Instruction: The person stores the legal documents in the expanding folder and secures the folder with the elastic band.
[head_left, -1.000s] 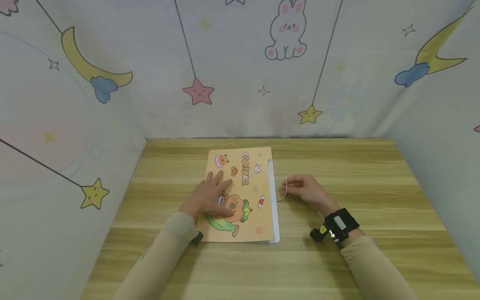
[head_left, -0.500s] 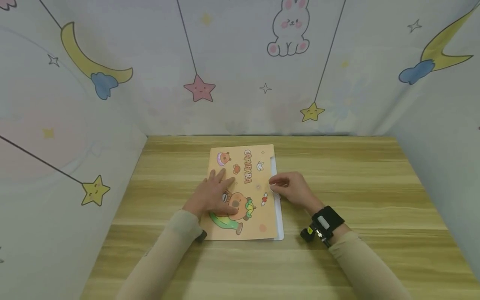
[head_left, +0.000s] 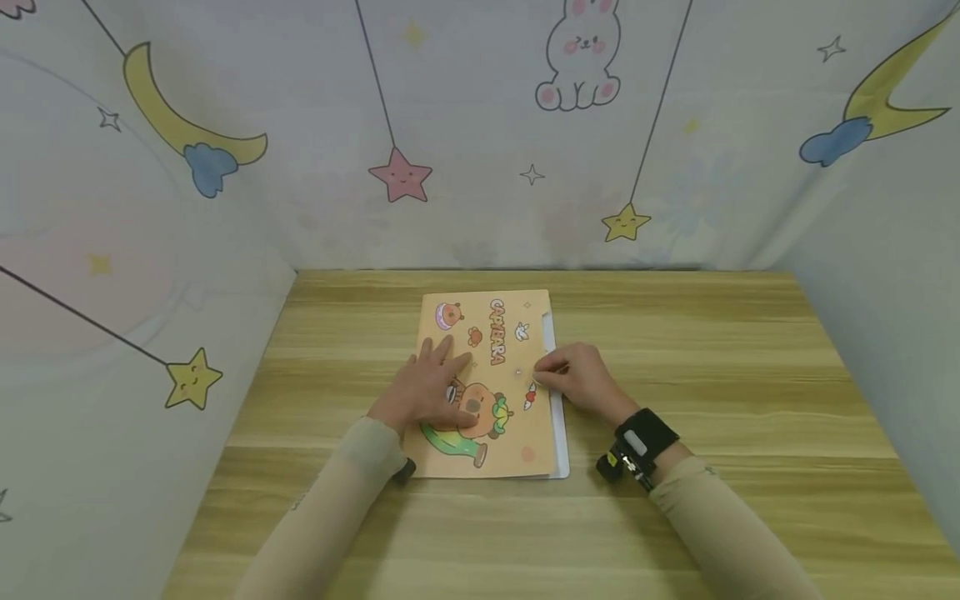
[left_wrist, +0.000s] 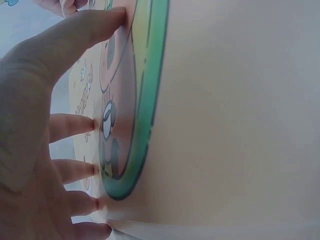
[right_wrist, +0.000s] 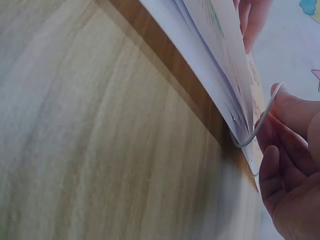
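An orange paper folder (head_left: 510, 433) printed with capybaras lies flat on the table, its lettering turned sideways. Spread across its cover, my left hand (head_left: 426, 387) presses with straight fingers; the left wrist view shows the thumb (left_wrist: 95, 27) and fingertips touching the print. At the folder's right edge, my right hand (head_left: 581, 383) pinches a thin white elastic cord (right_wrist: 259, 126) between thumb and fingers. The cord loops from the back flap round the edge toward the front, clearest in the right wrist view. A small pale dot (head_left: 517, 372) sits on the cover near the right fingertips.
A white back flap (head_left: 559, 442) sticks out beyond the cover's right side. The wood-grain table (head_left: 712, 350) extends around the folder. Behind and at both sides hangs a pale cloth (head_left: 480, 233) with stars, moons and a rabbit.
My right hand has moved left with the cord, from beside the folder to over its right edge. The left hand stays on the cover. The view has shifted slightly.
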